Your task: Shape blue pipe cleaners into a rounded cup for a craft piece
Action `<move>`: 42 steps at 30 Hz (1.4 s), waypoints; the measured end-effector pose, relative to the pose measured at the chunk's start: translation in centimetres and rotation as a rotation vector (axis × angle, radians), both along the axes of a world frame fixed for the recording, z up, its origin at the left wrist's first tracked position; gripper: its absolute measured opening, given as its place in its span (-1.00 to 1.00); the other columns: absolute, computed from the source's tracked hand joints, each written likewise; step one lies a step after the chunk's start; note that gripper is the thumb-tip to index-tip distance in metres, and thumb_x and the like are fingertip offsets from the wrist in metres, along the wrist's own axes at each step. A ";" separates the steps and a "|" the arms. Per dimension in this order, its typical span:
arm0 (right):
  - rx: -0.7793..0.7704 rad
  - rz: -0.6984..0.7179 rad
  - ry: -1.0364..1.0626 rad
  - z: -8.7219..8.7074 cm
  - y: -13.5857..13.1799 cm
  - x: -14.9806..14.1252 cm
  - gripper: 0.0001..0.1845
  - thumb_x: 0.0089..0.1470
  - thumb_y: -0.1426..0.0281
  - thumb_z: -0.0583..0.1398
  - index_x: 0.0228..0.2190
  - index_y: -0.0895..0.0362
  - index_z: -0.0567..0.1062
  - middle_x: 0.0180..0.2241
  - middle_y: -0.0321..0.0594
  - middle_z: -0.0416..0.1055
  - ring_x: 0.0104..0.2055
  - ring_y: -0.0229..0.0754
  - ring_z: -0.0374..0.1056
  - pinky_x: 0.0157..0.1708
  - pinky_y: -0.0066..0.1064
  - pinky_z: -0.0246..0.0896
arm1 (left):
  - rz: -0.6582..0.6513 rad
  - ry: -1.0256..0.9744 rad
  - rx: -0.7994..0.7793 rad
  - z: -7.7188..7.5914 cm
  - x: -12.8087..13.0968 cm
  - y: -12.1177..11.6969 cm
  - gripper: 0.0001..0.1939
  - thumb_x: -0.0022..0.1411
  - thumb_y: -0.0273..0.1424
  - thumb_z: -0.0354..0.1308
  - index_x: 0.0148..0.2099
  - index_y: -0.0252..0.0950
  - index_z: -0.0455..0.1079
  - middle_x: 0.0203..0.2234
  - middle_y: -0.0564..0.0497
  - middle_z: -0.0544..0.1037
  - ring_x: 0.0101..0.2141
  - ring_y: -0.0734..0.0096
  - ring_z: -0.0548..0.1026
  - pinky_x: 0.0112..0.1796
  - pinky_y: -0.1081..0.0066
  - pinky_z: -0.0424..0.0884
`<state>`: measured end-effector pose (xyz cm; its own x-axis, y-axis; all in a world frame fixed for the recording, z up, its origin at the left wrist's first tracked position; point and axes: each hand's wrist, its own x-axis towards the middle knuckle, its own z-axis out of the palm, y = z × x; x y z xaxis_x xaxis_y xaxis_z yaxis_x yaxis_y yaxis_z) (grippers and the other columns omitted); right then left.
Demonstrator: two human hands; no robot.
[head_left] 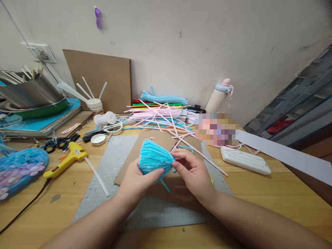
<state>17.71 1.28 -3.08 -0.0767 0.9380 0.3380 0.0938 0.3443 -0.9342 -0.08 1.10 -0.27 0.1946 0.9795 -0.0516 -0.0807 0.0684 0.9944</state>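
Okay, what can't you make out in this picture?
In the head view:
Blue fuzzy bundle: lower left part, covered by the left hand.
Yellow object: mostly hidden behind the right hand.
Pixelated patch: contents blurred out.
Blue flowered item: cut off by the left edge.

A purple object (98, 18) is mounted on the wall (160, 41); a socket plate (49, 54) is located to its left, lower down. A metal container (38, 86) holding pale sticks (14, 76) rests in a green dish (49, 108) at the left. A brown cardboard panel (103, 76) stands upright against the wall. A paper cup (94, 103), positioned in front of the panel, contains translucent sticks (87, 87). At the right, a cream bottle (215, 98) with a grey-blue lid and pink top stands near the wall. A white rectangular unit (245, 160) lies nearer the front, beside a flat white panel (285, 155).
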 end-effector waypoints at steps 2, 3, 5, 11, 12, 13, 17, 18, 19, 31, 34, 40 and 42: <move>-0.016 0.002 -0.005 -0.1 0.1 0.0 -0.80 0.11 0.30 0.23 -0.19 -0.01 0.51 -0.09 -0.18 0.41 -0.02 -0.12 0.33 -0.15 -0.30 0.30 | 0.005 0.014 -0.007 0.0 0.0 0.0 -0.67 -0.03 -0.31 0.35 -0.17 -0.30 0.54 -0.22 -0.09 0.64 -0.19 0.16 0.57 -0.06 0.20 0.43; -0.021 0.001 -0.004 -0.1 0.1 0.0 -0.79 0.10 0.29 0.23 -0.19 0.00 0.51 -0.10 -0.18 0.42 -0.03 -0.11 0.33 -0.15 -0.30 0.30 | 0.008 0.018 -0.011 0.0 0.0 0.0 -0.66 -0.03 -0.31 0.35 -0.16 -0.31 0.54 -0.22 -0.10 0.64 -0.19 0.15 0.57 -0.06 0.19 0.43; -0.028 -0.002 0.004 -0.1 0.2 0.0 -0.79 0.08 0.28 0.24 -0.19 0.01 0.52 -0.10 -0.17 0.43 -0.04 -0.10 0.34 -0.15 -0.29 0.30 | 0.006 0.014 -0.021 0.1 0.0 0.1 -0.65 -0.04 -0.31 0.36 -0.17 -0.32 0.54 -0.22 -0.10 0.64 -0.19 0.15 0.58 -0.06 0.18 0.43; -0.108 0.027 0.119 0.4 0.2 -0.2 -0.83 0.03 0.28 0.28 -0.28 0.02 0.55 -0.19 -0.21 0.46 -0.12 -0.15 0.37 -0.13 -0.30 0.32 | -0.034 0.002 -0.016 0.2 -0.1 0.3 -0.67 -0.04 -0.34 0.35 -0.17 -0.30 0.53 -0.23 -0.06 0.64 -0.22 0.20 0.59 -0.10 0.23 0.47; -0.126 0.032 0.137 0.5 0.3 -0.3 -0.83 0.02 0.28 0.28 -0.29 0.02 0.55 -0.20 -0.21 0.46 -0.13 -0.15 0.38 -0.13 -0.30 0.32 | -0.036 0.013 -0.002 0.1 -0.1 0.4 -0.68 -0.04 -0.34 0.35 -0.17 -0.30 0.52 -0.23 -0.06 0.64 -0.22 0.20 0.59 -0.11 0.24 0.47; -0.142 0.034 0.151 0.6 0.3 -0.3 -0.83 0.01 0.28 0.29 -0.29 0.03 0.56 -0.20 -0.21 0.46 -0.13 -0.16 0.38 -0.11 -0.29 0.32 | -0.040 0.026 0.014 0.1 -0.2 0.4 -0.68 -0.03 -0.35 0.34 -0.17 -0.29 0.52 -0.23 -0.06 0.64 -0.23 0.21 0.59 -0.12 0.25 0.47; -0.184 0.047 0.213 0.7 0.3 -0.3 -0.84 -0.03 0.28 0.32 -0.34 0.03 0.57 -0.21 -0.21 0.46 -0.15 -0.15 0.38 -0.12 -0.27 0.34 | -0.077 0.069 0.070 0.2 -0.2 0.3 -0.72 0.01 -0.38 0.31 -0.16 -0.27 0.52 -0.22 -0.04 0.64 -0.21 0.24 0.58 -0.11 0.28 0.46; -0.201 0.060 0.248 0.6 0.3 -0.4 -0.85 -0.04 0.28 0.33 -0.35 0.03 0.57 -0.22 -0.22 0.46 -0.16 -0.17 0.38 -0.15 -0.29 0.34 | -0.081 0.072 0.081 0.3 -0.2 0.2 -0.73 0.02 -0.39 0.31 -0.17 -0.26 0.53 -0.22 -0.03 0.64 -0.21 0.26 0.58 -0.12 0.29 0.46; -0.226 0.079 0.292 0.6 0.4 -0.4 -0.85 -0.06 0.29 0.34 -0.37 0.03 0.57 -0.22 -0.24 0.45 -0.19 -0.19 0.37 -0.17 -0.31 0.34 | -0.083 0.074 0.092 0.4 -0.2 0.1 -0.74 0.02 -0.39 0.30 -0.18 -0.26 0.53 -0.23 -0.03 0.64 -0.23 0.27 0.58 -0.13 0.31 0.47; -0.511 0.250 0.668 1.3 0.0 -0.8 -0.81 -0.19 0.35 0.42 -0.44 0.06 0.56 -0.29 -0.32 0.47 -0.27 -0.29 0.37 -0.26 -0.43 0.30 | -0.139 0.127 0.176 1.0 -0.3 -0.3 -0.82 0.04 -0.43 0.26 -0.24 -0.30 0.54 -0.34 0.01 0.64 -0.34 0.34 0.56 -0.24 0.39 0.48; -0.515 0.240 0.661 1.1 0.1 -0.8 -0.82 -0.15 0.34 0.40 -0.42 0.06 0.55 -0.31 -0.33 0.47 -0.28 -0.31 0.37 -0.25 -0.45 0.28 | -0.157 0.124 0.165 0.7 -0.5 -0.1 -0.77 0.04 -0.41 0.28 -0.19 -0.29 0.52 -0.27 0.00 0.64 -0.29 0.33 0.57 -0.22 0.39 0.48; -0.492 0.225 0.578 0.9 0.3 -0.8 -0.75 -0.04 0.30 0.35 -0.26 0.04 0.50 -0.24 -0.31 0.44 -0.22 -0.29 0.36 -0.20 -0.42 0.28 | -0.099 0.306 0.275 0.4 -0.7 0.9 -0.79 0.12 -0.40 0.23 -0.15 -0.28 0.48 -0.24 -0.03 0.62 -0.24 0.30 0.56 -0.19 0.34 0.46; -0.544 0.295 0.586 0.9 0.0 -0.9 -0.67 0.03 0.28 0.30 -0.13 -0.01 0.44 -0.16 -0.28 0.41 -0.17 -0.24 0.36 -0.18 -0.35 0.30 | -0.103 0.442 0.502 0.2 -0.8 1.1 -0.81 0.16 -0.45 0.17 -0.15 -0.27 0.47 -0.19 -0.05 0.60 -0.19 0.29 0.53 -0.14 0.29 0.42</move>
<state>16.82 1.32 -2.17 -0.2967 0.9504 -0.0929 -0.4799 -0.2325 -0.8459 -0.86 2.15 -0.03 0.3536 0.8832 0.3082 0.3231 -0.4245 0.8458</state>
